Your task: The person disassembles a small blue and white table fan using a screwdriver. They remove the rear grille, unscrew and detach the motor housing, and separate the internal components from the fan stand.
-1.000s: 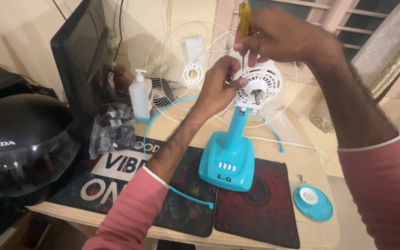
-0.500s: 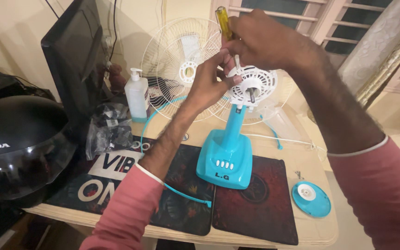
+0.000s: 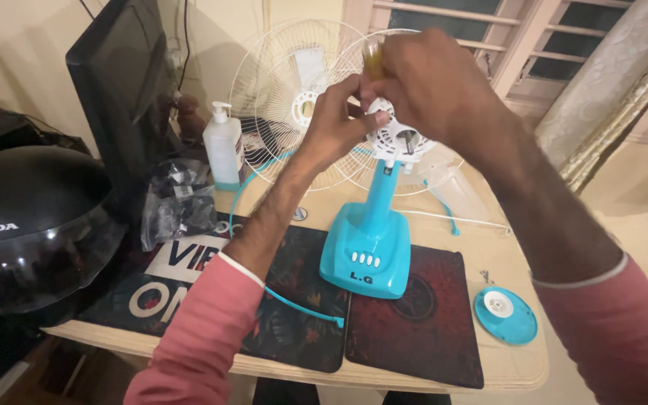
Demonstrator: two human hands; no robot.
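The small table fan (image 3: pixel 373 225) stands upright near the middle of the wooden table (image 3: pixel 515 367), its turquoise base (image 3: pixel 365 259) resting across two dark mats (image 3: pixel 414 319). Both hands meet at the white motor housing (image 3: pixel 399 141) atop the fan's turquoise stem. The left hand (image 3: pixel 335 124) comes in from the lower left, its fingers curled against the housing's left edge — pinching or steadying it, though exactly what they grip is hidden. The right hand (image 3: pixel 433 86) sits just above the housing, fingers closed around a yellow-handled screwdriver (image 3: pixel 373 61), whose handle pokes out blurred at the hand's left side; its tip cannot be seen.

Behind the fan, two white wire grilles (image 3: pixel 294 97) lean against the wall. Left of the fan stands a white pump bottle (image 3: pixel 223 146), with a crumpled clear plastic bag of dark parts (image 3: pixel 178 202) just in front of it. Further left sit a dark monitor (image 3: pixel 125 90) and a black helmet (image 3: pixel 35 225). Right of the fan's base, well apart, lies a round turquoise cap (image 3: pixel 505 315) — a loose turquoise strip (image 3: pixel 301 306) trails across the mat on the base's left.
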